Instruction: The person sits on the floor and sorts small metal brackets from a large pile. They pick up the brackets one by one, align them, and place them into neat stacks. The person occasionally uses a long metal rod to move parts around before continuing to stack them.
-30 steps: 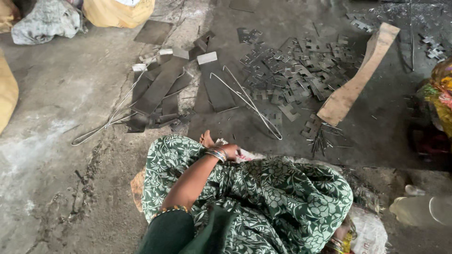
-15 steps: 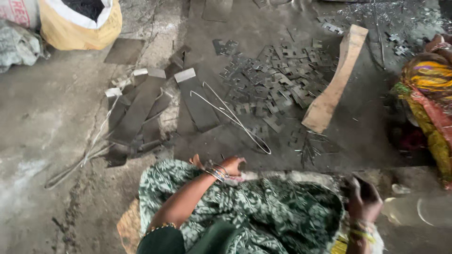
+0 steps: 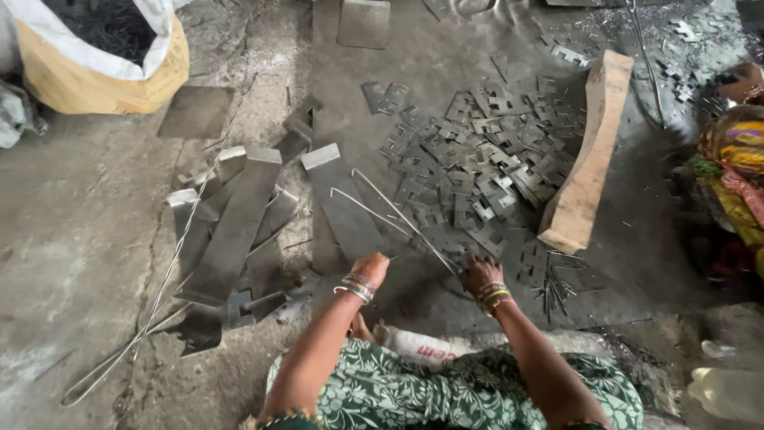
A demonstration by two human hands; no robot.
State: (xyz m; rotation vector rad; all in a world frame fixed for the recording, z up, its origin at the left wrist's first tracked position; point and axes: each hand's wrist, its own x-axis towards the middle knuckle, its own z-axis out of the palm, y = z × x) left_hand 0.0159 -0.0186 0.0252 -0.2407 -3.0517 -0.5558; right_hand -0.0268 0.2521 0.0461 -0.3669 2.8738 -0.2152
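Both hands have come forward to the floor since a moment ago, the left hand [image 3: 371,267] resting loosely curled by a flat metal strip [image 3: 344,205] and the right hand [image 3: 481,275] fingers-down on the bent wire [image 3: 398,213] beside the stamped plates [image 3: 477,171].

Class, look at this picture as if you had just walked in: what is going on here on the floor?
A person in a green patterned garment sits on the grey concrete floor, both hands down among metal parts. The left hand rests by a long flat grey metal strip; the right hand touches the end of a bent thin wire rod. Ahead lie a heap of small notched metal plates, a pale wooden block, and a yellow sack at the far left.
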